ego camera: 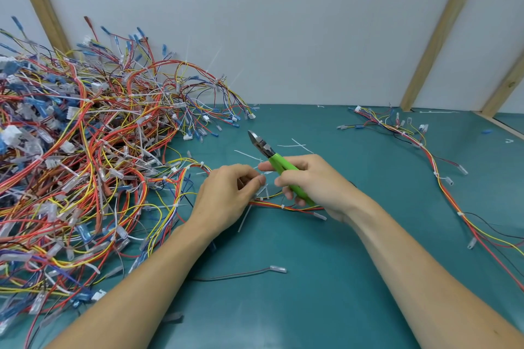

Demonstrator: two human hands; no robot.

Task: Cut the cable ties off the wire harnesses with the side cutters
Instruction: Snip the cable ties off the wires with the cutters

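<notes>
While my right hand [314,181] grips the green side cutters [276,163] (blades raised), my left hand [226,195] pinches 1 cable tie [262,178] on the wire harness [286,207].

The right hand [317,181] grips green-handled side cutters [276,160]; the left hand [226,195] pinches a cable tie [262,187] on a wire harness [286,207] over the tabletop [326,278].

Green-handled side cutters [272,156] sit in the right hand [312,184], closed tips pointing up and away. A red-yellow harness [286,207] runs beneath both hands, white ties [245,217] attached. A tangled harness pile [85,150] lies left of the left hand [226,195].
</notes>
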